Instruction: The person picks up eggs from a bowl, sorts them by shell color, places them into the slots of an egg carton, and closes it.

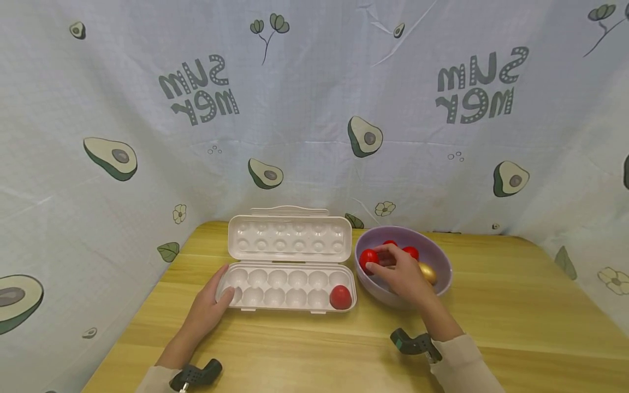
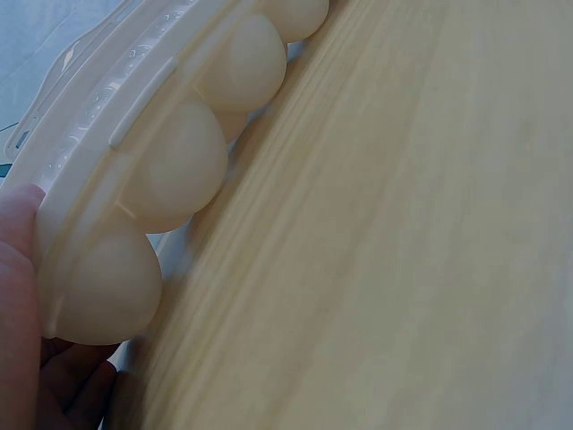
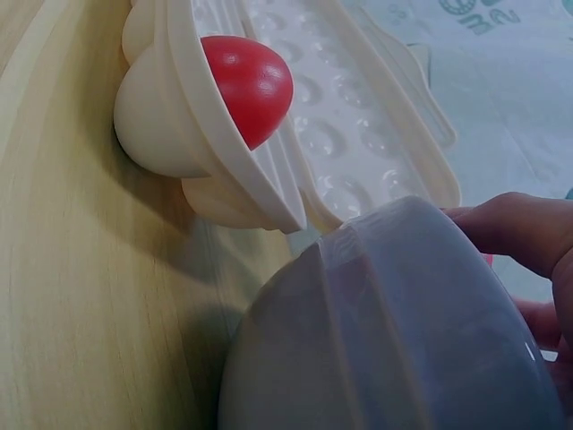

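An egg carton (image 1: 277,305) of pale plastic lies with its lid folded back behind it. One red egg (image 1: 340,297) sits in the front-row cup at its right end. My left hand (image 1: 208,303) grips the carton's left end; the left wrist view shows the thumb over the rim and fingers curled beneath. To the right is a lilac bowl (image 1: 444,273) holding several red eggs and a gold egg (image 1: 427,272). Reaching over it, my right hand (image 1: 405,273) pinches another red egg (image 1: 368,258) near the bowl's left side. In the right wrist view, the bowl wall hides that egg.
Everything stands on a wooden table (image 1: 295,349). The bowl is close beside the carton's right end. A white curtain (image 1: 314,109) with avocado prints hangs behind the table and along its sides. A dark device (image 1: 415,343) is strapped to each wrist.
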### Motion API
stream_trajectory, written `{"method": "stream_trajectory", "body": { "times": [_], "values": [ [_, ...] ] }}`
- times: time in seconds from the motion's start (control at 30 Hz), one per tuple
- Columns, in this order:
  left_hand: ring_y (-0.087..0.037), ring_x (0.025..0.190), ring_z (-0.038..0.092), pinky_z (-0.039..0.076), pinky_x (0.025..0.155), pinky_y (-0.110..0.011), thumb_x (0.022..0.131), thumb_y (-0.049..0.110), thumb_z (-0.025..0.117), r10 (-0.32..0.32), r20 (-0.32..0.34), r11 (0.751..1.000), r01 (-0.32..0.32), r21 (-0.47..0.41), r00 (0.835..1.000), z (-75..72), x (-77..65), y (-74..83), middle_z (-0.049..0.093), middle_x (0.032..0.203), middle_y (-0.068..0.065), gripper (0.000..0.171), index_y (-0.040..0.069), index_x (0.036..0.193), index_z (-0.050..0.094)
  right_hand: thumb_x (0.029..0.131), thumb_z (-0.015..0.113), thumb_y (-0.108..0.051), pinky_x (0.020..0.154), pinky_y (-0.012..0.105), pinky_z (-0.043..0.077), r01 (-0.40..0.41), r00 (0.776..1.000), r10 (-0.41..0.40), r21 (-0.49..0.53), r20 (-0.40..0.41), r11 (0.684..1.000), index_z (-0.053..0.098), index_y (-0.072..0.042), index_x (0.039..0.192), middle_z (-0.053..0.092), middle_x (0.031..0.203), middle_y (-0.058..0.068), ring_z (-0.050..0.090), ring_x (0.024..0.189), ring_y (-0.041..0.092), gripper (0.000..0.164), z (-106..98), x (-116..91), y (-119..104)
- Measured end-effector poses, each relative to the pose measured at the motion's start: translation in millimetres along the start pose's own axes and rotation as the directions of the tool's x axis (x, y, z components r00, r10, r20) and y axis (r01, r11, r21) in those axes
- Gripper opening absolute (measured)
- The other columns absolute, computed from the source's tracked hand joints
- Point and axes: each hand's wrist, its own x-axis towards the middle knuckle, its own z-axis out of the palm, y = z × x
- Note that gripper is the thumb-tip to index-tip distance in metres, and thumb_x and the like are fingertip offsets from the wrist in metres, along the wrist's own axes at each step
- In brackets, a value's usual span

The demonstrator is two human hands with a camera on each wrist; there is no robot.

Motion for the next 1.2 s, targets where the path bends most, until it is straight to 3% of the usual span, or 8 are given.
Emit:
{"method": "stream_trajectory", "body": {
  "times": [0.53,0.77,1.0,1.2],
  "values": [
    [-0.031,0.128,0.032,0.027,0.103,-0.049,0.092,0.027,0.048,-0.009,0.003,1.0,0.009,-0.011,1.0,0.2,-0.4,-0.2,0.035,0.141,-0.012,0.056,0.011,0.141,0.027,0.08,0.064,-0.043,0.07,0.029,0.053,-0.016,1.0,0.016,0.095,0.0,0.995,0.052,-0.019,0.111,0.057,0.106,0.0,0.052,0.097,0.023,0.041,-1,2,2],
    [-0.031,0.128,0.032,0.027,0.103,-0.049,0.092,0.027,0.048,-0.009,0.003,1.0,0.009,-0.008,1.0,-0.5,-0.8,0.8,0.035,0.141,-0.012,0.055,0.011,0.141,0.028,0.08,0.065,-0.04,0.074,0.025,0.052,0.025,1.0,-0.025,0.161,-0.002,0.987,0.053,-0.017,0.112,0.057,0.106,0.001,0.052,0.097,0.021,0.041,-3,1,-3],
    [-0.031,0.128,0.032,0.027,0.104,-0.049,0.092,0.026,0.048,-0.003,0.001,1.0,0.003,-0.004,1.0,-0.2,-0.4,0.1,0.035,0.141,-0.012,0.055,0.01,0.141,0.028,0.082,0.066,-0.023,0.078,0.021,0.049,0.092,0.996,-0.09,0.22,-0.018,0.971,0.054,-0.008,0.112,0.059,0.105,0.007,0.054,0.097,0.023,0.036,-6,-8,-27],
    [-0.031,0.128,0.031,0.027,0.104,-0.049,0.092,0.027,0.048,-0.009,0.004,1.0,0.009,-0.008,1.0,0.2,-0.1,-0.6,0.034,0.141,-0.012,0.055,0.011,0.141,0.027,0.081,0.066,-0.029,0.079,0.019,0.049,0.092,0.996,-0.091,0.245,-0.014,0.965,0.053,-0.011,0.114,0.057,0.109,0.006,0.055,0.099,0.023,0.04,-3,-4,-19]
  ]
}}
